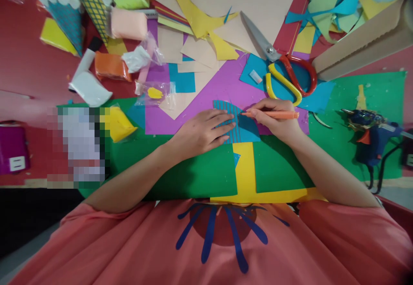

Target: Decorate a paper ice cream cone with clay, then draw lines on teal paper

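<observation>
A blue paper piece [247,127] lies in front of me, its left part ruled with several dark parallel lines. My left hand [206,130] rests flat on that lined part, fingers stretched to the right and slightly apart. In my right hand [278,124] is an orange marker [282,114], pinched between thumb and fingers. The marker's tip points left and meets the blue paper close to the lines. Purple paper [222,85] lies beneath, over a green sheet [193,169].
Large scissors [271,53] with red and yellow handles lie beyond my right hand. A glue gun [376,143] stands at the right. Packets of clay, such as an orange one [112,66] and a yellow one [119,124], sit at the left, below paper cones [93,10].
</observation>
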Demonstrator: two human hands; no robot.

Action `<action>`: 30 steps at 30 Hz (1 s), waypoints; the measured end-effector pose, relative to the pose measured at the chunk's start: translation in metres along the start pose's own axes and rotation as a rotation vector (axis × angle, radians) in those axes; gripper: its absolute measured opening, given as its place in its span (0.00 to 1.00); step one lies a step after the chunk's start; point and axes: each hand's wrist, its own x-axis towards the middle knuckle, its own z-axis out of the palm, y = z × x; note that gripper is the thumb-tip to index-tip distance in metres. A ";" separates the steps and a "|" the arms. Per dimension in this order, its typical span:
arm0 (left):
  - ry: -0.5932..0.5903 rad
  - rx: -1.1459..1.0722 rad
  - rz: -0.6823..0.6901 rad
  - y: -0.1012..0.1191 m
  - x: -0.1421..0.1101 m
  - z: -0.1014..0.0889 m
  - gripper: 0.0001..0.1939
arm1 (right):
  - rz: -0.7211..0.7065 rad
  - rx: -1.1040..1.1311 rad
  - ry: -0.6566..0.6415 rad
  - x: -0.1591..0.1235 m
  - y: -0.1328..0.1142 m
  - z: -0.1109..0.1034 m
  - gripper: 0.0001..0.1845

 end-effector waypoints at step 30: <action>0.015 0.003 0.006 0.000 0.000 0.001 0.17 | -0.060 0.034 -0.024 0.000 0.003 0.001 0.13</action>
